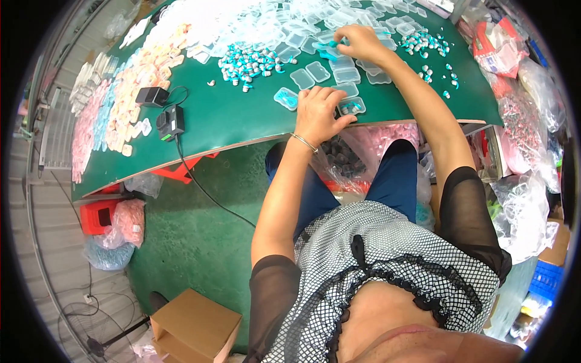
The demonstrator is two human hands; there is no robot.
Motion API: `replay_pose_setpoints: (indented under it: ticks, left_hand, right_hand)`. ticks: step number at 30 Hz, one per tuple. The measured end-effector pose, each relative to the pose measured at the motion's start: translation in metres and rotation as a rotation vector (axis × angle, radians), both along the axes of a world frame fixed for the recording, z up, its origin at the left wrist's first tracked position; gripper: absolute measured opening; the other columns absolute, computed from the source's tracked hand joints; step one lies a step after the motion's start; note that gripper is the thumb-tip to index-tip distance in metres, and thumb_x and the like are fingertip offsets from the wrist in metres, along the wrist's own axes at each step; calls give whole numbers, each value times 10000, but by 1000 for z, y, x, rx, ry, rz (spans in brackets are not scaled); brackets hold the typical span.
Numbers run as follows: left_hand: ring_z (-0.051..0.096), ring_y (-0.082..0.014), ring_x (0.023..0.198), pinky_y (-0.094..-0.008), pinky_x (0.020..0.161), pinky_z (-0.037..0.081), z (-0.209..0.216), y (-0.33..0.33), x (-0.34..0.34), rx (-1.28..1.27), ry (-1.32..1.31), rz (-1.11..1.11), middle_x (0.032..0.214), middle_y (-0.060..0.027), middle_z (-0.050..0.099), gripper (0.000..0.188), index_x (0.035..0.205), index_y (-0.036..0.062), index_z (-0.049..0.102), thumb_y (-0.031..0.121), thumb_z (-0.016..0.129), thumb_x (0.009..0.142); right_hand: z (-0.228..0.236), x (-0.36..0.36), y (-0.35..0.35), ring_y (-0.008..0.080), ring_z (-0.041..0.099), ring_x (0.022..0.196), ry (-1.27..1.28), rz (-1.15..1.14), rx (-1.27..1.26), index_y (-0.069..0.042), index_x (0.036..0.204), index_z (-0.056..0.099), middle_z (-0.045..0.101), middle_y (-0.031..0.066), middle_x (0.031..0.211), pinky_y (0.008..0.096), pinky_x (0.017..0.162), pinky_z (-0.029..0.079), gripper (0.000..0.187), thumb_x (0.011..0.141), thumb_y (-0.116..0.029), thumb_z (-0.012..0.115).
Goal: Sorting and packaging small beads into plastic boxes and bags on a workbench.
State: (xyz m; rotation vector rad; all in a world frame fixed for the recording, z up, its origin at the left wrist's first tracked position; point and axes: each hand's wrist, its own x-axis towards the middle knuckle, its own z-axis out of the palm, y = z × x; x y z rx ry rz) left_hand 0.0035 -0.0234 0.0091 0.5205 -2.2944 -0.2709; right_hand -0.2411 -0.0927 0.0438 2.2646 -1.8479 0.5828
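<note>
My left hand (pixel 318 115) rests at the table's front edge, with thumb and index finger on either side of a small clear plastic box (pixel 351 107) holding teal-and-white pieces. Left of it lies another clear box (pixel 285 98) with teal pieces inside. Farther off, my right hand (pixel 361 43) has its fingertips closed on small teal pieces (pixel 328 51) that lie over clear boxes; their exact kind is too small to tell. Several clear boxes (pixel 318 71) lie between the hands. A pile of small teal-and-white pieces (pixel 248 63) sits to the left, and a second pile (pixel 423 42) to the right.
A large heap of clear boxes (pixel 266 24) covers the green table's (pixel 206 118) far side. Peach, blue and pink cases (pixel 145 78) line its left end. A black adapter (pixel 170 123) trails a cable over the front edge. Plastic bags (pixel 523 121) crowd the right; a cardboard box (pixel 196 323) stands below.
</note>
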Motion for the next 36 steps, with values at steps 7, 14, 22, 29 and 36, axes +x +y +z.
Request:
replay_pose_setpoints:
  ticks: [7,14,22,29,36]
  left_hand:
    - [602,-218,872,-386,806,379,-2,-1,6,80,-1,29,894,-1,676,638,1102,128,599,369,860,571]
    - [606,-204,866,-388,806,385,-1,0,0,109,8,25,894,7,660,675,1120,126,580,345,880,557]
    - [603,-215,876,-389,795,379,-4,0,0,52,24,17,908,2,671,623,1084,139,598,369,864,570]
    - [594,-224,860,-390,789,376,-6,-1,1,17,16,21,877,-8,665,533,982,140,625,381,858,568]
    - [591,-228,874,-391,792,377,-5,-1,2,16,-3,22,883,-10,659,512,955,143,630,379,858,562]
  right_hand:
    - [13,27,89,261,643,814,-449,277,41,-11,946,641,667,109,867,352,744,505,214,773,-128,686]
    - [1,54,139,222,617,908,-242,281,-13,-113,951,652,658,25,901,372,865,402,215,759,-197,703]
    - [-7,52,141,230,595,968,-178,243,-14,-114,988,675,635,26,990,391,840,426,223,796,-226,691]
    - [-14,43,127,263,615,943,-246,146,-29,-92,966,688,652,53,952,416,814,458,171,853,-210,636]
    - [-25,44,118,284,628,886,-95,48,-109,-78,1012,657,644,85,900,417,760,486,194,840,-166,644]
